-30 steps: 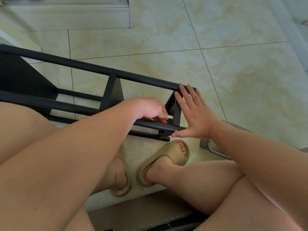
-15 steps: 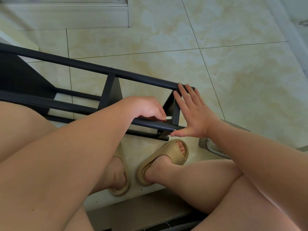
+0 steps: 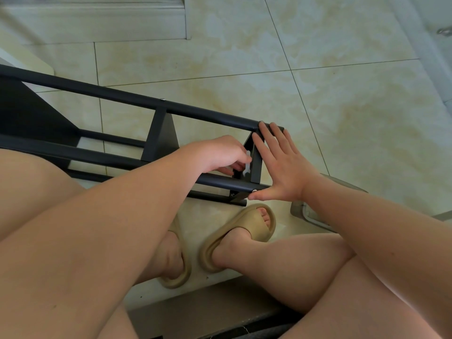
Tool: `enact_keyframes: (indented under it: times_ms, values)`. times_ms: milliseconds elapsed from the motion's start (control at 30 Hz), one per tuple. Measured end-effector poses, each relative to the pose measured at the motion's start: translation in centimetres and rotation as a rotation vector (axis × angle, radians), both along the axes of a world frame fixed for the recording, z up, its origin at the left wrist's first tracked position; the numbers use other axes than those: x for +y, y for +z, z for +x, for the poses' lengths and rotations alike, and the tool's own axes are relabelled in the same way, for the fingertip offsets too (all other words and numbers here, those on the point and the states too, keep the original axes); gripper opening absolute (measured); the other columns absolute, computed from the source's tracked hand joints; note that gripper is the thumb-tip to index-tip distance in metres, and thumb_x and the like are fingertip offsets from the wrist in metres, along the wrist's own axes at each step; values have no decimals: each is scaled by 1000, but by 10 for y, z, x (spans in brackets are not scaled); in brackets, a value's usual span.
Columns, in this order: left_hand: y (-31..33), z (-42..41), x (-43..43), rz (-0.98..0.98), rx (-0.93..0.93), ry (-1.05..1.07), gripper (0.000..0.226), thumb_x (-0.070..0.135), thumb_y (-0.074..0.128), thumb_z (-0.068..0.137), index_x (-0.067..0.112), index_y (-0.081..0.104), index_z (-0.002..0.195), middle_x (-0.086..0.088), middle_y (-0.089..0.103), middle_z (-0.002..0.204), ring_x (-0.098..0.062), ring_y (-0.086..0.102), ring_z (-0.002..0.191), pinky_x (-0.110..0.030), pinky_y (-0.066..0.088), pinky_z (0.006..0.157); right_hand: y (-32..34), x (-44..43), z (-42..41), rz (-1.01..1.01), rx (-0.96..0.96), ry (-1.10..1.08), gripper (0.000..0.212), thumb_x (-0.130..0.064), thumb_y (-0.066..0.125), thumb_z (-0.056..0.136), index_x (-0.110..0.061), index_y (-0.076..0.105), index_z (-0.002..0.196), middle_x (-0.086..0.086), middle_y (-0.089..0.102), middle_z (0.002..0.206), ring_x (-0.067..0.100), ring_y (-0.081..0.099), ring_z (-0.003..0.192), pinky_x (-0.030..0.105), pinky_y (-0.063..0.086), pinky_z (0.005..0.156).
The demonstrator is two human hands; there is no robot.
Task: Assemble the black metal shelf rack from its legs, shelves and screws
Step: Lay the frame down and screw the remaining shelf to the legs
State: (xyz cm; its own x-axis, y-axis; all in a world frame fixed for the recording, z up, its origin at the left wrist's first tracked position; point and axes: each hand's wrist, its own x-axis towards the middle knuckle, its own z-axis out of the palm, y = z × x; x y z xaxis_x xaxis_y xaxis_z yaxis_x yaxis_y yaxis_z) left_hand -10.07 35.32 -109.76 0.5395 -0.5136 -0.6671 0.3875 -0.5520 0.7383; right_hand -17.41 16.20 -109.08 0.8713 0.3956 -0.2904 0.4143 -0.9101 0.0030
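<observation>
**A:** Where is the rack?

**B:** The black metal shelf rack (image 3: 137, 104) lies on its side on the tiled floor (image 3: 342, 94), just beyond the tan slippers (image 3: 244, 231).

**A:** And the hands?

**B:** The right hand (image 3: 283, 167) is spread flat with straight fingers, pressing the rack's end across two leg tubes (image 3: 208, 116). The left hand (image 3: 220, 152) reaches between the tubes, fingers curled at the end shelf (image 3: 256, 165). I cannot tell whether it pinches anything.
</observation>
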Motion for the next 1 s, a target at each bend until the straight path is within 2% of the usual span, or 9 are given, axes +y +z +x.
enact_keyframes:
  times_ms: [100, 233, 333, 400, 533, 700, 1000]
  values:
    - [-5, -2, -3, -50, 65, 134, 28, 15, 66, 95, 5, 62, 121, -4, 70, 91, -15, 70, 86, -26, 59, 68, 0, 1, 0, 6, -2, 2, 135, -102, 27, 68, -9, -5, 161, 16, -13, 168, 35, -15, 154, 51, -6, 125]
    - [-10, -2, -1, -15, 45, 177, 13, 18, 74, 89, 19, 66, 99, -3, 73, 91, -14, 72, 85, -27, 58, 70, 1, 1, -1, 15, -2, 2, 135, -101, 27, 68, -9, -5, 161, 16, -12, 168, 36, -15, 154, 52, -6, 125]
    - [-9, -2, 0, -29, 64, 213, 12, 18, 76, 88, 21, 65, 94, -1, 75, 80, -12, 75, 75, -25, 58, 64, 1, 1, 0, 8, -3, 2, 135, -102, 27, 68, -10, -6, 161, 16, -13, 168, 35, -16, 154, 52, -6, 125]
    - [-7, -2, -1, -32, 71, 220, 14, 16, 75, 89, 18, 64, 97, -1, 76, 76, -10, 75, 71, -24, 58, 62, 0, 1, 0, 6, -4, 3, 135, -102, 27, 68, -10, -6, 161, 16, -13, 168, 35, -15, 154, 52, -5, 125]
    - [-4, -3, -2, -35, 90, 241, 20, 12, 71, 91, 12, 60, 107, -6, 75, 85, -10, 74, 67, -24, 58, 62, 0, 1, 0, 6, -6, 1, 135, -102, 26, 68, -10, -5, 161, 16, -12, 168, 35, -14, 154, 53, -4, 125]
    - [-1, -4, -2, -40, 103, 256, 32, 11, 69, 93, 5, 58, 123, -8, 75, 93, -12, 74, 74, -24, 58, 65, 0, 1, 0, 2, -9, 4, 135, -102, 25, 68, -9, -4, 161, 16, -11, 168, 36, -13, 154, 53, -3, 125]
    - [0, -4, -2, -50, 116, 245, 33, 11, 70, 92, 5, 58, 122, -5, 76, 86, -12, 75, 74, -23, 58, 62, 1, 1, 0, 11, -7, 2, 135, -101, 28, 68, -9, -4, 161, 16, -11, 168, 36, -14, 154, 52, -5, 125]
